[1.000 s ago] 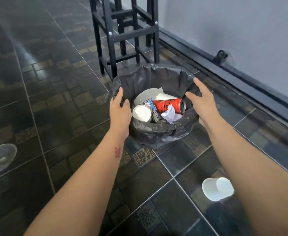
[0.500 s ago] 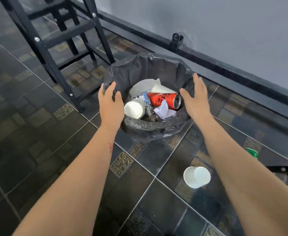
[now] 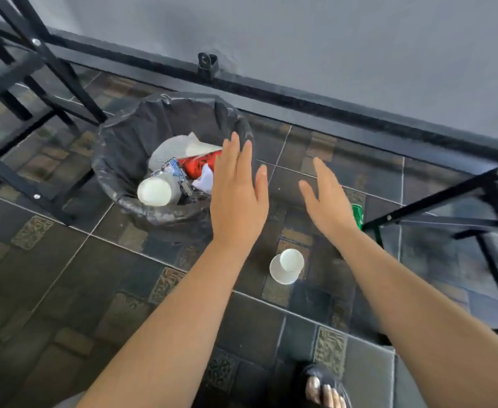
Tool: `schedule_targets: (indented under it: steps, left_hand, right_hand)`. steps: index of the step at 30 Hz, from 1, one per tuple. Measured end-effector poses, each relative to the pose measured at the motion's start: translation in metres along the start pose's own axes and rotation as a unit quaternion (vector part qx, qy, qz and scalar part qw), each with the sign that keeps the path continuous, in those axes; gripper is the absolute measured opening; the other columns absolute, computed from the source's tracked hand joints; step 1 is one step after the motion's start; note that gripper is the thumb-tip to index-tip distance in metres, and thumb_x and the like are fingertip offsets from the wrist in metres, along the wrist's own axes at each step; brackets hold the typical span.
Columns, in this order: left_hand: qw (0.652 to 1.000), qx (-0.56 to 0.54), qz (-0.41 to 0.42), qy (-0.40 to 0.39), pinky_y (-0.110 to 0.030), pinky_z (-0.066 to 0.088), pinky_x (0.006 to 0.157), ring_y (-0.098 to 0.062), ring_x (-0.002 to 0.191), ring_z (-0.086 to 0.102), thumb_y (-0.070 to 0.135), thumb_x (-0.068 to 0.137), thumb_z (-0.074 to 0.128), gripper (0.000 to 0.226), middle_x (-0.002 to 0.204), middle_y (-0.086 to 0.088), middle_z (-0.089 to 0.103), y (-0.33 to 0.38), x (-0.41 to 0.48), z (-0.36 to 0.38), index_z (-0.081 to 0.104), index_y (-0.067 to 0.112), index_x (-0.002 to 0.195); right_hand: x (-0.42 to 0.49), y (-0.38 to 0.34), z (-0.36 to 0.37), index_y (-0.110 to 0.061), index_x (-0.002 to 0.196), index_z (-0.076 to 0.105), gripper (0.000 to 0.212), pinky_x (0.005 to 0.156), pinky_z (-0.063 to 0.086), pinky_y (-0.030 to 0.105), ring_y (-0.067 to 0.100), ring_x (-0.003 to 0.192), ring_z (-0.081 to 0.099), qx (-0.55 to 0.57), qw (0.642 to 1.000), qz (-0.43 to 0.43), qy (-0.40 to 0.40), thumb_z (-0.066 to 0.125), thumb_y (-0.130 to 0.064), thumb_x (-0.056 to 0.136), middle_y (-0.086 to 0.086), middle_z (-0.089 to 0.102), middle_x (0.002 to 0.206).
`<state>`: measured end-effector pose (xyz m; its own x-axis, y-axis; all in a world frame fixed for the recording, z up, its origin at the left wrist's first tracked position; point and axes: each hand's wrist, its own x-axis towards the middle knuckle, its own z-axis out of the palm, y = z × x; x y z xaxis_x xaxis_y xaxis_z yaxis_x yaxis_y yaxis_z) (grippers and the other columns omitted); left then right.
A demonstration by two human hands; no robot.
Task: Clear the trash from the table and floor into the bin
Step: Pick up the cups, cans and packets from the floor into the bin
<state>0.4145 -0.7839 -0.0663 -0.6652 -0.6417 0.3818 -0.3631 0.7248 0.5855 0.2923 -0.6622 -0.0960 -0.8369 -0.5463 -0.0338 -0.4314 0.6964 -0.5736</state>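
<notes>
a person's two bare hands hang open and empty above a dark tiled floor. the left hand (image 3: pixel 237 195), fingers straight and spread, overlaps the 3 o'clock edge of the bin (image 3: pixel 124 148), a round container lined with a black bag standing near the wall. the right hand (image 3: pixel 328 201), palm turned inward and fingers loose, hovers to the bin's 3 o'clock, apart from it. inside the bin lie a white cup (image 3: pixel 156 191), a red can (image 3: pixel 197 164), a crumpled blue-and-white wrapper (image 3: pixel 174 169) and pale paper scraps. on the floor at the bin's 4 o'clock a white paper cup (image 3: pixel 286 266) lies on its side between the two forearms. a green can (image 3: pixel 357 214) shows at the right hand's 3 o'clock, partly hidden by it, beside a black metal frame (image 3: pixel 436 198). a sandalled foot (image 3: pixel 324 388) shows at 6 o'clock.
</notes>
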Motion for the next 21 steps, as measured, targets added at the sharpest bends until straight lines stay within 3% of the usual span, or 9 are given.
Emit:
schedule_targets:
  steps: [6, 12, 17, 21]
  left_hand:
    - [0.98, 0.014, 0.025, -0.195, -0.032, 0.007, 0.122, -0.019, 0.153, 0.014, 0.037, 0.105, 0.04, 0.056, 0.165, -0.004, 0.019, 0.017, -0.057, 0.066, 0.031, 0.013, 0.155]
    - [0.916, 0.103, -0.02, -0.388, -0.037, 0.01, 0.122, -0.021, 0.154, 0.001, 0.054, 0.097, 0.05, 0.077, 0.168, -0.004, 0.0, -0.002, -0.091, 0.115, 0.012, 0.028, 0.159]
    - [0.883, 0.117, -0.083, -0.448, -0.047, 0.036, 0.111, -0.032, 0.15, 0.015, 0.049, 0.091, 0.064, 0.084, 0.166, -0.006, 0.004, -0.007, -0.097, 0.135, 0.014, 0.036, 0.157]
    - [0.888, 0.129, -0.073, -0.435, -0.044, 0.046, 0.101, -0.033, 0.133, 0.044, 0.035, 0.092, 0.064, 0.07, 0.156, -0.009, 0.028, -0.007, -0.094, 0.141, 0.028, 0.029, 0.152]
  right_hand:
    - [-0.022, 0.089, -0.007, -0.015, 0.155, 0.012, 0.071, 0.115, 0.026, 0.044, 0.03, 0.145, 0.023, -0.104, 0.988, 0.111, -0.04, 0.048, -0.041, 0.099, 0.005, 0.017, 0.161]
    - [-0.026, 0.124, 0.016, -0.024, 0.154, 0.013, 0.074, 0.105, 0.037, 0.048, 0.038, 0.136, 0.034, -0.126, 0.965, 0.202, -0.112, 0.055, -0.039, 0.095, 0.014, 0.024, 0.155]
    - [-0.018, 0.144, 0.029, -0.037, 0.154, 0.01, 0.072, 0.099, 0.042, 0.048, 0.039, 0.131, 0.039, -0.179, 0.95, 0.201, -0.16, 0.053, -0.039, 0.096, 0.015, 0.025, 0.152]
    - [-0.008, 0.152, 0.042, -0.046, 0.151, 0.013, 0.066, 0.098, 0.043, 0.049, 0.042, 0.127, 0.042, -0.157, 0.949, 0.211, -0.172, 0.051, -0.038, 0.097, 0.017, 0.016, 0.156]
